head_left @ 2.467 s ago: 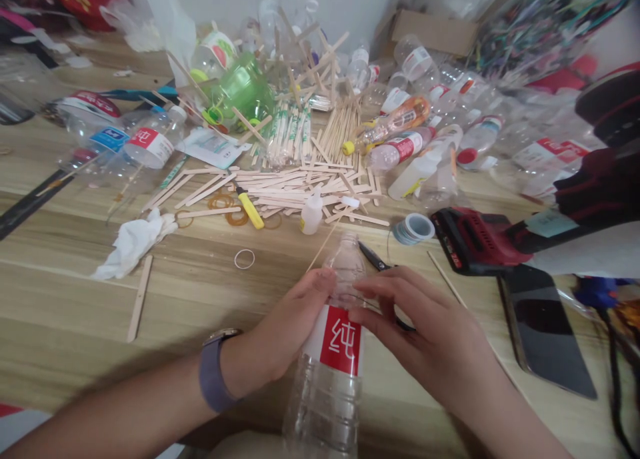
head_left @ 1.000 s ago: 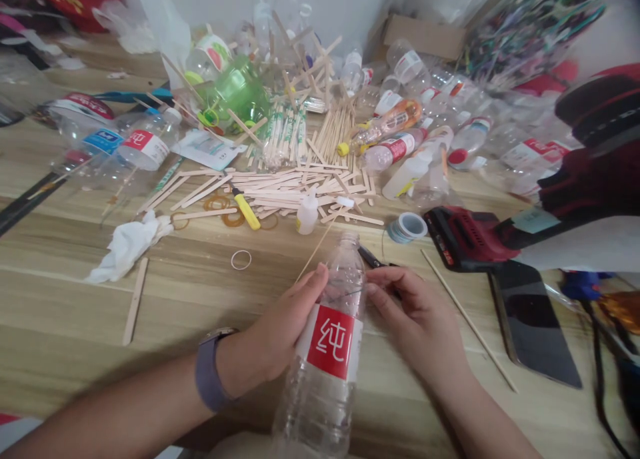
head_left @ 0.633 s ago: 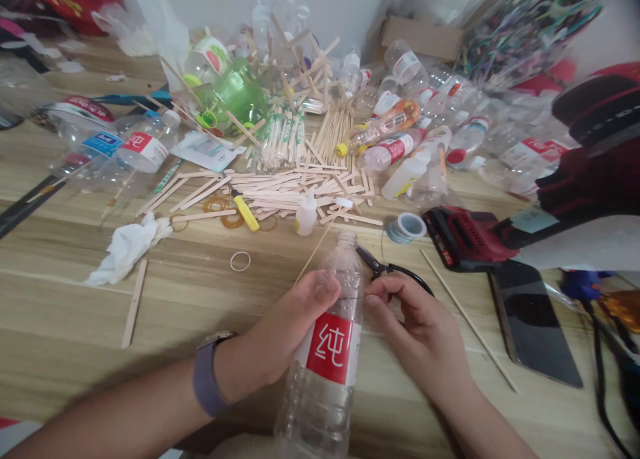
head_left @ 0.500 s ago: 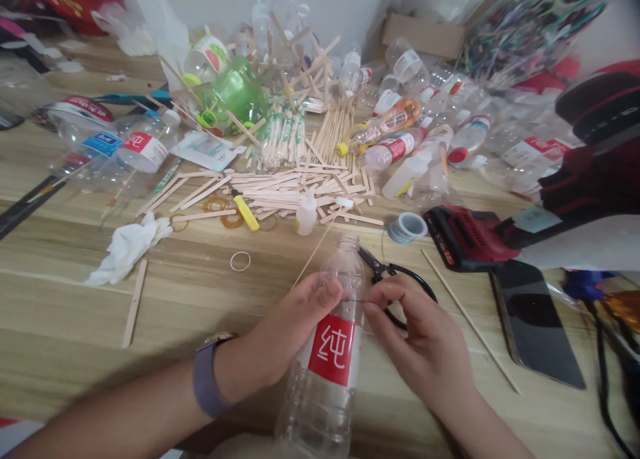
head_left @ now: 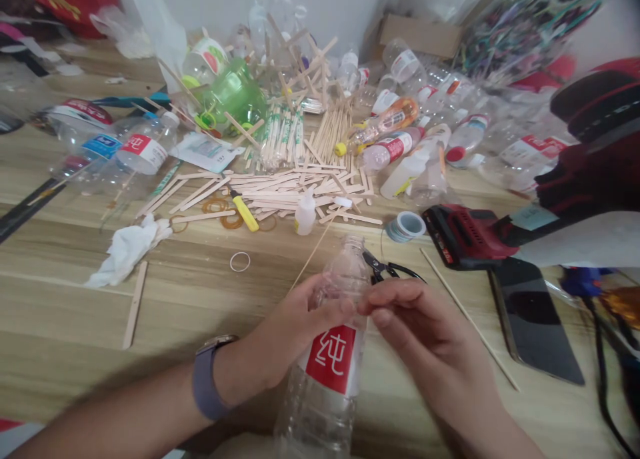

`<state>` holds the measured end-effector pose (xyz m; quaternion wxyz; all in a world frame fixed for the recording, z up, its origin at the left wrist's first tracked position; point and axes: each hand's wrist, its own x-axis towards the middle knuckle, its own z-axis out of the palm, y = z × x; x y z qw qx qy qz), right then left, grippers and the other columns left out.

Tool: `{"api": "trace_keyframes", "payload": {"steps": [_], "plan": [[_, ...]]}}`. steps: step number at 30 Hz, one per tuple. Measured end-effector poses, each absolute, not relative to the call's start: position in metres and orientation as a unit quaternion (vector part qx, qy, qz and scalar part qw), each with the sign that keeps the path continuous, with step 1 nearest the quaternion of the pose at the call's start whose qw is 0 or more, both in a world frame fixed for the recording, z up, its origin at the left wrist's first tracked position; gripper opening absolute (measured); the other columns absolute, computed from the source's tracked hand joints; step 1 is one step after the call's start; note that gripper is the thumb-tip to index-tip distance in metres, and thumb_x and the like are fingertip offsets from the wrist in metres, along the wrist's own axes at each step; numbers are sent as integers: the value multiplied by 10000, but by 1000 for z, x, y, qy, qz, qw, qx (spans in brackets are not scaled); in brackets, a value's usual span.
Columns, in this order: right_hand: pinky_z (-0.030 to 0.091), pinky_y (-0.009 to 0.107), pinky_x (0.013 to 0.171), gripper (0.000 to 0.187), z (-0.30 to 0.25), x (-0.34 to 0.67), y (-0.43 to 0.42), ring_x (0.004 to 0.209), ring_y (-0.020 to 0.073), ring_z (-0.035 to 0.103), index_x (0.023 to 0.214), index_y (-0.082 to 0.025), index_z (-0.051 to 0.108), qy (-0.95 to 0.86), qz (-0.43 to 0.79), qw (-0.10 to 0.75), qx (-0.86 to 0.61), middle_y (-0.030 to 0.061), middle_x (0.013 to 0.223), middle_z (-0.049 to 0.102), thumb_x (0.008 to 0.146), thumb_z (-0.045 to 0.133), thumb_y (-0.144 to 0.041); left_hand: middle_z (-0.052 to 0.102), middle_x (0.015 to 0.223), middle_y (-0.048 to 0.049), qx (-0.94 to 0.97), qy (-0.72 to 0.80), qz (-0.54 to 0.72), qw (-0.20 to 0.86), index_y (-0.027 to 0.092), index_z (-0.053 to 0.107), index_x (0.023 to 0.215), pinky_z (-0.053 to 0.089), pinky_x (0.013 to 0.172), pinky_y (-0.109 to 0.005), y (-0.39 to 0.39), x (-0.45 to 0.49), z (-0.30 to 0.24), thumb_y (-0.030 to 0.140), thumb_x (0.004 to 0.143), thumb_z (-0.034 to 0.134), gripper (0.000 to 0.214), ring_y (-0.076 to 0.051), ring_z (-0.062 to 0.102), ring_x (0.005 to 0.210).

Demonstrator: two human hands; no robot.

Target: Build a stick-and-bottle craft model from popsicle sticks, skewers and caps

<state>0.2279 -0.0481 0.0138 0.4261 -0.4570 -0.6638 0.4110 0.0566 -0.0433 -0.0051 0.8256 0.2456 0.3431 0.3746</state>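
Observation:
A clear plastic bottle [head_left: 320, 412] with a red and white label [head_left: 330, 362] stands tilted before me, its capless neck pointing away. My left hand [head_left: 285, 332] is closed around its upper part, thumb lying across the front above the label. Fingers bent together, my right hand [head_left: 433, 339] meets the bottle's right side near that thumb; whatever thin thing is between its fingertips is hidden. Behind the right hand lie black-handled scissors [head_left: 383, 267], partly covered. A thin wooden skewer [head_left: 315, 249] slants out from behind the left hand.
Craft sticks [head_left: 270, 189], a yellow-handled tool [head_left: 244, 211], a small white bottle [head_left: 305, 212] and a wire spool [head_left: 405, 227] lie beyond. At right are a red-black power tool [head_left: 470, 235], a phone [head_left: 537, 325] and another skewer [head_left: 470, 319]. Several plastic bottles crowd the back.
My right hand has moved slightly left, bringing its fingertips against the bottle. The thin dark strand earlier stretched between the hands no longer shows. My left thumb has shifted down and right.

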Motion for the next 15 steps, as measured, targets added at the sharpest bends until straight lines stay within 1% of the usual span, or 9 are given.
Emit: {"api": "trace_keyframes", "payload": {"steps": [1,2,4,6,8,10,12,13,15], "plan": [[485,206,601,24,12,231,-47,690,116,592,909,-248,620,-630,433,445,-467,3,792,625,895,602,-255,681,969,-51,236,352,370,827,168,601,1069,466,778,-297,-43,56,-5,403,737,765,439,-172,628,839],[466,197,573,37,9,234,-46,664,111,573,890,-245,624,-596,445,463,-481,1,767,610,890,614,-280,677,923,-37,230,358,368,827,173,599,1062,463,741,-283,-43,56,-4,401,732,763,433,-157,619,788],[437,192,543,79,5,238,-42,632,106,529,874,-243,630,-552,448,484,-510,-4,731,579,871,641,-321,666,877,-24,233,361,367,825,181,596,1066,453,699,-267,-44,56,-4,406,738,743,424,-144,605,747],[436,200,550,107,2,240,-39,628,111,515,865,-240,631,-549,447,470,-528,-7,709,564,850,662,-342,663,869,-26,243,359,370,822,182,590,1096,449,688,-263,-44,55,-4,418,751,720,438,-143,600,745],[445,217,562,140,0,238,-37,631,119,520,857,-231,621,-569,456,436,-527,-3,715,568,838,670,-361,664,873,-29,244,355,371,822,180,583,1127,450,692,-262,-44,55,-4,427,755,713,465,-142,597,747],[447,235,574,178,-4,235,-37,647,126,521,872,-229,600,-584,461,411,-527,0,743,566,833,670,-389,670,923,-37,244,355,371,823,181,580,1152,456,725,-266,-44,54,-5,417,764,715,474,-148,606,799],[456,258,621,222,-9,233,-38,700,138,525,937,-245,580,-592,443,414,-530,1,794,556,825,680,-408,673,1009,-45,249,349,374,822,192,580,1171,459,785,-275,-44,54,-6,406,782,716,465,-162,615,892],[466,277,669,258,-12,232,-38,760,150,536,990,-260,570,-597,429,421,-531,8,853,560,819,687,-414,670,1055,-49,254,344,375,823,198,578,1183,457,819,-282,-45,54,-6,407,792,715,464,-171,614,943],[472,332,796,360,-18,230,-39,937,186,548,1112,-300,537,-609,406,437,-523,30,1036,559,812,696,-419,660,1131,-60,264,334,375,824,205,567,1212,448,886,-302,-46,54,-7,429,807,707,483,-191,606,1030]]}}
